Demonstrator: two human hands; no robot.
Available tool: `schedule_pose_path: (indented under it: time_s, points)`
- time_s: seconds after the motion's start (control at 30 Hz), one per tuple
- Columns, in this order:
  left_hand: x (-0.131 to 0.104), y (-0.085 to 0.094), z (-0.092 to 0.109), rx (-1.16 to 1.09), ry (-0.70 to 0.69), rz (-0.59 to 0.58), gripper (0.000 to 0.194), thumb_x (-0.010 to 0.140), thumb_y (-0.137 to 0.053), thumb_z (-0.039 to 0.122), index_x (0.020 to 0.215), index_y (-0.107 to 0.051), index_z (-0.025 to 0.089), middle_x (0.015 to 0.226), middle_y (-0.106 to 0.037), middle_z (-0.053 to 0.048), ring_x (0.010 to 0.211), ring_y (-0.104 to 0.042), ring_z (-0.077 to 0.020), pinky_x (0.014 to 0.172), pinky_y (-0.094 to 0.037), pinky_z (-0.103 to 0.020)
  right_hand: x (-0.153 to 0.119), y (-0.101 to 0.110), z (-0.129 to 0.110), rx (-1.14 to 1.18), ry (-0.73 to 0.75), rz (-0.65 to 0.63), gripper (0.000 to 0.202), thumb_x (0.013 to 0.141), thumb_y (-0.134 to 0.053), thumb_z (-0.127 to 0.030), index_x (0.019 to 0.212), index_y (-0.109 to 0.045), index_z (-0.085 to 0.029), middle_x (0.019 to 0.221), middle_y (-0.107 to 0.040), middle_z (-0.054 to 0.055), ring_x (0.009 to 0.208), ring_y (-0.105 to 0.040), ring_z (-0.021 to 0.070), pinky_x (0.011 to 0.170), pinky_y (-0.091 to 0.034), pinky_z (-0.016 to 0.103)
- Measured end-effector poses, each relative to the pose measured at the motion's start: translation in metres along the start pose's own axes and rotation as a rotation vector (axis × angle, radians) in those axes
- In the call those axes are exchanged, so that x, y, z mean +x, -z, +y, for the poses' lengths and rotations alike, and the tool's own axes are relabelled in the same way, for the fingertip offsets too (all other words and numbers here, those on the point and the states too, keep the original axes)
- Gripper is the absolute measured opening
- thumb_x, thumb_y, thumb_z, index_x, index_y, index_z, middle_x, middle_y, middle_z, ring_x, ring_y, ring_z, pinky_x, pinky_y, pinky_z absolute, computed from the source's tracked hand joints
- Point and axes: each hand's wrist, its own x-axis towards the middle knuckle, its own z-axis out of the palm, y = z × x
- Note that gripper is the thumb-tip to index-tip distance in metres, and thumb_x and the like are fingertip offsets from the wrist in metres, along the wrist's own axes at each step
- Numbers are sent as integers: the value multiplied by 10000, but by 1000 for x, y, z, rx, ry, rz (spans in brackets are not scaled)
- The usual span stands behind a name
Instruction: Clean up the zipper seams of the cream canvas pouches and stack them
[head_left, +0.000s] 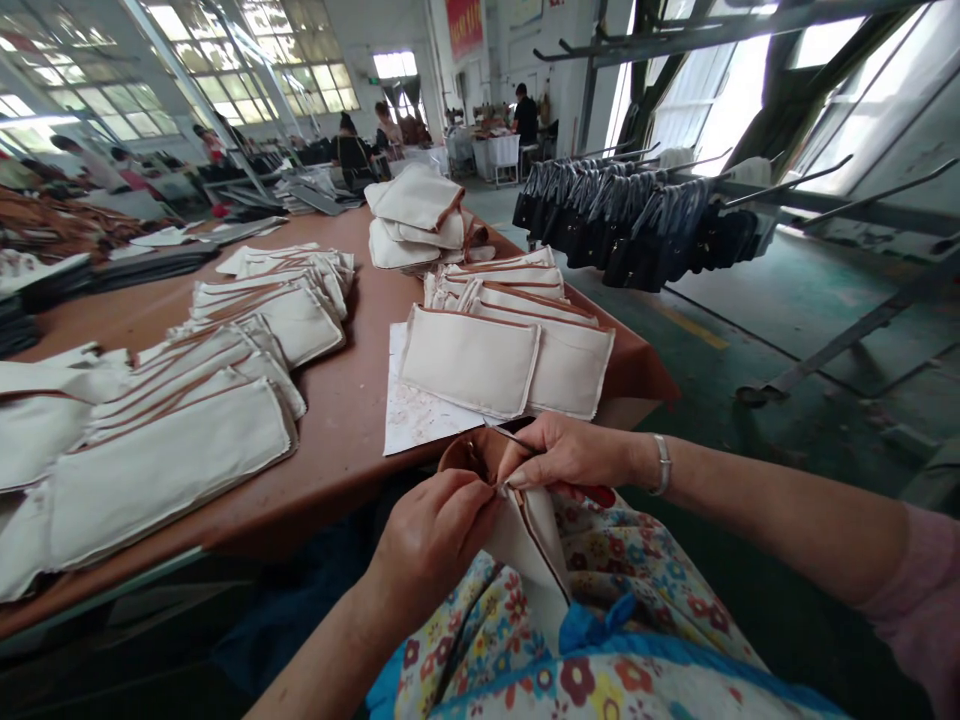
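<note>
Over my lap hangs a cream fabric bag piece (517, 548) with a brown trimmed seam; brown material shows at its upper end. My left hand (431, 525) is closed, pinching the piece's upper edge between thumb and fingers. Right beside it, my right hand (577, 452) is closed around a pair of scissors (598, 495). Their red handle shows under the palm, and a metal blade points left past the fingers. The right fingertips also touch the piece's edge, close to the left ones. What exactly lies between the fingertips is too small to tell.
Stacks of similar cream pieces lie on the brown table (352, 390) at left (172, 470) and ahead (472, 360), these on a white sheet (420, 432). More pieces (416, 215) are piled behind. A metal rack at right carries dark bags (645, 235). Several people work farther back.
</note>
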Motion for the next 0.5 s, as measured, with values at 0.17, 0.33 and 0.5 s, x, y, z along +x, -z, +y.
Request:
schedule_pose_path:
  time_s: [0.17, 0.33, 0.5]
  points:
    - [-7, -10, -2, 368, -192, -42, 220, 917, -576, 156, 1136, -574, 132, 974, -709, -108, 835, -677, -209, 797, -531, -351, 2, -1, 10, 193, -64, 29, 290, 827, -687, -358, 977, -675, -110, 521, -517, -71, 355, -423, 42, 306, -376, 124]
    - [0, -18, 6, 328, -82, 81, 88, 904, -555, 137, 990, -573, 145, 890, -705, -98, 780, -669, -205, 726, -528, -327, 0, -3, 15, 279, -75, 28, 308, 814, -711, -386, 956, -656, -118, 497, -524, -77, 337, -440, 39, 312, -376, 115]
    - [6, -17, 7, -10, 75, 75, 71, 898, -522, 116, 911, -549, 180, 898, -671, -75, 806, -655, -181, 713, -523, -283, -6, -6, 10, 240, -65, 35, 301, 826, -710, -383, 967, -642, -126, 502, -516, -80, 352, -442, 36, 320, -374, 105]
